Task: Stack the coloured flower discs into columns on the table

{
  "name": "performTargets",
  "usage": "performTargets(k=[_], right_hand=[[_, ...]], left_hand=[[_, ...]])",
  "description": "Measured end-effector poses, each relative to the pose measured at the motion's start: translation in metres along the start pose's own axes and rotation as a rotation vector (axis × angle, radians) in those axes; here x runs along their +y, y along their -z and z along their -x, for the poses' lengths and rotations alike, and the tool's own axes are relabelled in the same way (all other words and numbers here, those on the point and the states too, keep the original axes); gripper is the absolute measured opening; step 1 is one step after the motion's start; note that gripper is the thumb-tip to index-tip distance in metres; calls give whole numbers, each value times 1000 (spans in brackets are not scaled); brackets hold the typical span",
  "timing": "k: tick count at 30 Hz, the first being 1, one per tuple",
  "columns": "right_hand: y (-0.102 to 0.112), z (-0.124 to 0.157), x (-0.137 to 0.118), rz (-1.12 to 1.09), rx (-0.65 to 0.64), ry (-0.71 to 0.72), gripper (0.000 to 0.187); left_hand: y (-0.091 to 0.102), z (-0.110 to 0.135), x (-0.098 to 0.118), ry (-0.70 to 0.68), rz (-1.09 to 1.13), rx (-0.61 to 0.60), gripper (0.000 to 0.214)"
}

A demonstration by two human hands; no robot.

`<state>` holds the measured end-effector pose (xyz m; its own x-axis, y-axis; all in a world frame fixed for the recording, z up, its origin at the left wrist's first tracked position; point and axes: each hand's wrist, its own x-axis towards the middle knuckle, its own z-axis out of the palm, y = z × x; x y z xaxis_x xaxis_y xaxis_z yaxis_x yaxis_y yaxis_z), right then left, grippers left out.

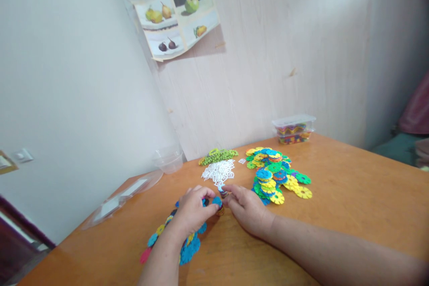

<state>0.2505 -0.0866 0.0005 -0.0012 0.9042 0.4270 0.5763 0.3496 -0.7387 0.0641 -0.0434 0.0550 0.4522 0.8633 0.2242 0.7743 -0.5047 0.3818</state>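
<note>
My left hand (196, 209) has its thumb and index finger closed around a short stack of notched plastic discs (217, 201), blue on top with yellow lower down. My right hand (250, 211) curls in from the other side, its thumb and index finger at a second stack of discs (221, 187) with a light blue top, just behind the first. Both stacks stand upright on the table. Partly hidden under my left forearm is a spread of loose discs (190, 250) in blue, yellow, red and black.
On the wooden table (335, 232) lie a heap of coloured discs (268, 183), white square pieces (217, 172) and green pieces (219, 156). A lidded box (294, 129), a clear tub (168, 160) and a clear lid (124, 196) stand near the wall.
</note>
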Motion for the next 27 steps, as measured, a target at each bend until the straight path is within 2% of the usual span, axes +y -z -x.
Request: performTargets(k=[7,11,14,19,27], right_hand=[[0,0,1,7,3,-3,37],[1,0,-1,17,-2,-2,36],[2,0,-2,27,3,-2,36],[1,0,0,28,1,2,36],[0,0,2,33,9,16,36]], left_hand=[[-3,1,1,-14,-47,0,22],[-4,-1,-7,-2,-33,20,27],[-3,-3,-17,68,-100,74,25],[-3,-4,-31,225,-353,132,30],[-16,-1,-37,183,-406,77,31]])
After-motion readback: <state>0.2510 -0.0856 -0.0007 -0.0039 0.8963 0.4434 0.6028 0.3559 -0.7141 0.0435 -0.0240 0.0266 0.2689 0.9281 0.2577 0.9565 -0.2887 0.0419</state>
